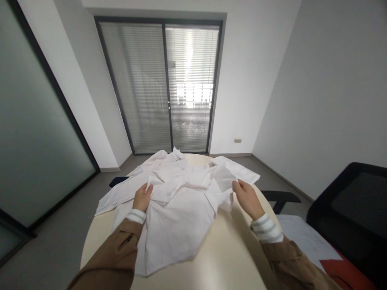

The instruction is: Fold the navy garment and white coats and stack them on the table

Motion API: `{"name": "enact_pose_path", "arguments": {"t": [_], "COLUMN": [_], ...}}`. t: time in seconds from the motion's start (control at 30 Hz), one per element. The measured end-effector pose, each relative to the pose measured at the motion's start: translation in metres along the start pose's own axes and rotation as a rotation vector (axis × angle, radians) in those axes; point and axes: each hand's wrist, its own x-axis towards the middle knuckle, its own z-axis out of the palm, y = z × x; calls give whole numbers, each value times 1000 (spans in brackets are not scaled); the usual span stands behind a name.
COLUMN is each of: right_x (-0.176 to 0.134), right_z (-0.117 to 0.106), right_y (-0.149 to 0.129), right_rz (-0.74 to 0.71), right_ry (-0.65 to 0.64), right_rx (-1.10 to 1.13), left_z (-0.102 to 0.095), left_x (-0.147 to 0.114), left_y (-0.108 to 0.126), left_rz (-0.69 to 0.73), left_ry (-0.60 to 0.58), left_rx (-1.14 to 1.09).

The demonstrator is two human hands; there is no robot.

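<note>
A white shirt (181,225) lies loosely spread and creased over a pale round table (223,257). My left hand (143,197) is closed on the cloth at the shirt's left side, thumb on top. On the other side, my right hand (247,197) pinches an edge of the white cloth and holds it a little off the table. White sleeves stretch out toward the far left and far right of the table. Folds hide parts of the shirt, and I cannot tell whether a second garment lies beneath.
A black mesh chair (350,209) stands at the right, with papers (305,233) and a red item (347,268) on its seat. Something dark blue (117,181) shows past the table's left edge. Glass doors with blinds (190,88) are ahead.
</note>
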Motion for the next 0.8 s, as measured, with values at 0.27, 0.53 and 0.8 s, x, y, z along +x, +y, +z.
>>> {"name": "enact_pose_path", "arguments": {"t": [0.27, 0.53, 0.8], "right_x": [28, 9, -35], "right_z": [-27, -13, -8], "right_y": [61, 55, 23], "right_rz": [318, 286, 94], "right_ry": [73, -124, -655], "right_rx": [439, 341, 73], "left_z": [-9, -4, -3], "left_x": [10, 4, 0], "left_y": [-11, -4, 4], "left_rz": [-123, -82, -11], "left_ry": [62, -6, -66], "left_rx": [36, 10, 26]}}
